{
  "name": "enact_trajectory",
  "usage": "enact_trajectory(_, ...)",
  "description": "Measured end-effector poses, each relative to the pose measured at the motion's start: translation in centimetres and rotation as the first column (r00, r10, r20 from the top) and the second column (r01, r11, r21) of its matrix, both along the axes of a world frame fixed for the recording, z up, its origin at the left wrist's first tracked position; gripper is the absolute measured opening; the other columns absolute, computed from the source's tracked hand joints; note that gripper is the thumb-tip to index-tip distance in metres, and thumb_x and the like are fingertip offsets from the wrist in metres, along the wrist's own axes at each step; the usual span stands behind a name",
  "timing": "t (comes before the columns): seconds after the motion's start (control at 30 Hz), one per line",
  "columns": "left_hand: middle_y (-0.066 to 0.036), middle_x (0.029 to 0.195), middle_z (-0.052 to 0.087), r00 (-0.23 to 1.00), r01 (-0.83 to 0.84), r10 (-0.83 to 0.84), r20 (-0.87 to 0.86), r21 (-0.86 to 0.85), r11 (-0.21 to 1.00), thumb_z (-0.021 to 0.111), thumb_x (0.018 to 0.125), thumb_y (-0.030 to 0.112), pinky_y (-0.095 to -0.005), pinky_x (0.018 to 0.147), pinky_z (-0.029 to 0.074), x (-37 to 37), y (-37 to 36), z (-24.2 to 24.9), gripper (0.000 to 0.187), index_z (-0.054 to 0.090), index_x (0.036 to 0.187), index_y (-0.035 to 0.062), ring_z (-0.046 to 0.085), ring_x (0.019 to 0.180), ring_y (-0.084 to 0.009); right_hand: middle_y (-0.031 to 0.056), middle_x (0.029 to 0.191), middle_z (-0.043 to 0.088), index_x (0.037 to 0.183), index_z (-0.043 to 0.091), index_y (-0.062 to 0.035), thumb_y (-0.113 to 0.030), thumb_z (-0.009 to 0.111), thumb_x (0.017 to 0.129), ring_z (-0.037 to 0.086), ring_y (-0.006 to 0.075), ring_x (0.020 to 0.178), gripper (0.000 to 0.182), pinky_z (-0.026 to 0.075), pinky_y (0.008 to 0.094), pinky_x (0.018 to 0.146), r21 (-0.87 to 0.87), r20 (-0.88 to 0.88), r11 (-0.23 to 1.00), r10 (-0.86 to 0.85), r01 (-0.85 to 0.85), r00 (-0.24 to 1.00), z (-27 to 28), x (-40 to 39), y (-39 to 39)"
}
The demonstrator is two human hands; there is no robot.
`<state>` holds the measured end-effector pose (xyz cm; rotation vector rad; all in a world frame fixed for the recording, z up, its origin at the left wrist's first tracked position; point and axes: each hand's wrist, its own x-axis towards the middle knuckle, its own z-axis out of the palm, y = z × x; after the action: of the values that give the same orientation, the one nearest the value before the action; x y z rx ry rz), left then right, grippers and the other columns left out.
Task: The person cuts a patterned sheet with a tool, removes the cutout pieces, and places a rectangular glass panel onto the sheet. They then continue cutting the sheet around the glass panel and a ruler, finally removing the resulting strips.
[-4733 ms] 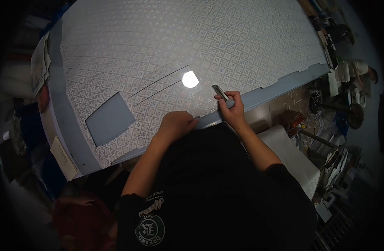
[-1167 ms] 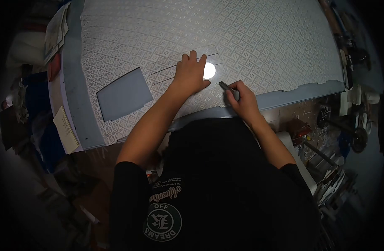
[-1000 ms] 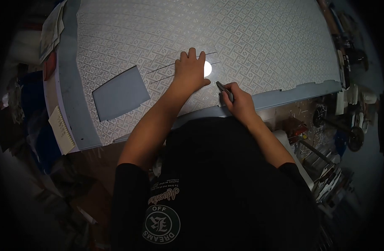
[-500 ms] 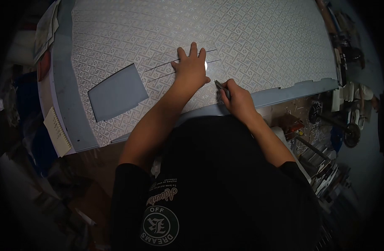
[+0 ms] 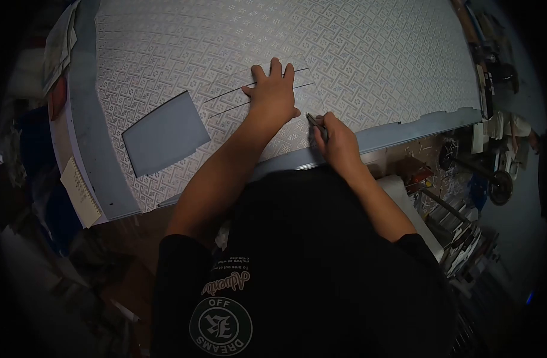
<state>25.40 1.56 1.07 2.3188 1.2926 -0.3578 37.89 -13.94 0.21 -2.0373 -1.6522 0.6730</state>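
Note:
My left hand (image 5: 273, 98) lies flat with its fingers spread, pressing on a clear template (image 5: 308, 95) with two long dark lines across it. Beneath the template is a pale sheet with a geometric, flowered pattern (image 5: 369, 65). In my right hand (image 5: 340, 143) is a slim, dark pen-like tool (image 5: 313, 122), its pointed tip down at the sheet near my left thumb. Left of my hands, a four-sided cut-out in the sheet bares the grey tabletop (image 5: 166, 134).
A spiral notepad (image 5: 81, 194) rests at the table's left edge, with papers (image 5: 62, 45) farther back. The grey table edge (image 5: 416, 126) runs along my front. Stacked strips (image 5: 464, 244) and a dark round-based stand (image 5: 500, 190) are at the right.
The view has shifted slightly. Both hands keep nearly the same place on the sheet, and the tool's tip stays beside my left thumb.

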Motion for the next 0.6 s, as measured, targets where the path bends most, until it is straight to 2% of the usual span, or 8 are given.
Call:
enact_trajectory(0.07, -0.015, 0.164, 0.027, 1.000, 0.008, -0.008, -0.012, 0.005, 1.000, 0.094, 0.070, 0.035, -0.0745, 0.097, 0.050, 0.0, 0.1, 0.0, 0.109, 0.034, 0.159, 0.0149, 0.029, 0.141, -0.0558, 0.0197, 0.096, 0.069, 0.102, 0.056, -0.0024, -0.007, 0.071, 0.091, 0.067, 0.0413, 0.088, 0.019, 0.053, 0.0482, 0.071, 0.018, -0.023, 1.000, -0.024, 0.025, 0.999, -1.2, -0.2, -0.7)
enact_trajectory(0.13, -0.016, 0.163, 0.027, 1.000, 0.014, -0.014, -0.017, 0.002, 1.000, 0.094, 0.070, 0.035, -0.0746, 0.096, 0.051, 0.1, 0.1, 0.0, 0.109, 0.034, 0.158, 0.0142, 0.030, 0.140, -0.0555, 0.0174, 0.106, 0.069, 0.105, 0.058, -0.0027, -0.003, 0.072, 0.089, 0.067, 0.0389, 0.095, 0.021, 0.056, 0.0468, 0.082, 0.240, -0.096, 0.968, -0.054, 0.076, 0.994, -3.0, -0.5, -1.5)
enact_trajectory(0.17, -0.016, 0.163, 0.027, 1.000, 0.015, -0.015, -0.020, -0.001, 1.000, 0.094, 0.070, 0.035, -0.0746, 0.096, 0.051, 0.1, 0.0, 0.0, 0.109, 0.034, 0.158, 0.0142, 0.030, 0.140, -0.0555, 0.0174, 0.106, 0.069, 0.105, 0.058, -0.0027, -0.003, 0.072, 0.089, 0.067, 0.0389, 0.095, 0.021, 0.056, 0.0468, 0.082, 0.237, -0.098, 0.968, -0.055, 0.077, 0.994, -3.8, -0.6, -1.8)
enact_trajectory(0.23, -0.016, 0.163, 0.028, 1.000, 0.017, -0.017, -0.009, 0.018, 1.000, 0.094, 0.070, 0.035, -0.0750, 0.095, 0.051, 0.0, 0.0, -0.2, 0.109, 0.034, 0.158, 0.0134, 0.031, 0.140, -0.0556, 0.0151, 0.111, 0.068, 0.106, 0.058, -0.0033, 0.002, 0.073, 0.086, 0.066, 0.0383, 0.100, 0.026, 0.055, 0.0502, 0.095, 0.426, -0.033, 0.905, 0.033, -0.016, 0.999, -5.1, -0.6, -2.0)
enact_trajectory(0.33, -0.016, 0.162, 0.028, 1.000, 0.019, -0.019, -0.013, 0.018, 1.000, 0.095, 0.069, 0.034, -0.0754, 0.095, 0.051, 0.1, 0.0, 0.0, 0.109, 0.035, 0.158, 0.0134, 0.031, 0.139, -0.0557, 0.0147, 0.112, 0.068, 0.105, 0.057, -0.0038, 0.005, 0.074, 0.084, 0.065, 0.0397, 0.101, 0.028, 0.053, 0.0552, 0.100, 0.490, -0.070, 0.871, 0.013, 0.023, 0.997, -6.4, -0.9, -2.2)
enact_trajectory(0.57, -0.017, 0.161, 0.031, 1.000, 0.024, -0.024, 0.017, 0.036, 0.999, 0.094, 0.067, 0.036, -0.0773, 0.093, 0.049, -0.1, 0.0, -0.8, 0.109, 0.037, 0.157, 0.0132, 0.029, 0.139, -0.0546, 0.0149, 0.112, 0.068, 0.106, 0.057, -0.0041, 0.006, 0.075, 0.082, 0.065, 0.0404, 0.099, 0.031, 0.053, 0.0555, 0.098, 0.520, -0.054, 0.854, 0.002, 0.027, 0.999, -6.7, -1.1, -2.0)
enact_trajectory(0.6, -0.017, 0.161, 0.031, 1.000, 0.021, -0.022, 0.015, 0.040, 0.999, 0.094, 0.068, 0.036, -0.0775, 0.094, 0.049, -0.1, 0.0, -0.8, 0.108, 0.037, 0.157, 0.0134, 0.030, 0.139, -0.0545, 0.0153, 0.111, 0.069, 0.106, 0.058, -0.0042, 0.005, 0.075, 0.083, 0.065, 0.0400, 0.099, 0.030, 0.053, 0.0528, 0.095, 0.519, -0.054, 0.854, -0.001, 0.029, 0.999, -6.6, -1.1, -1.9)
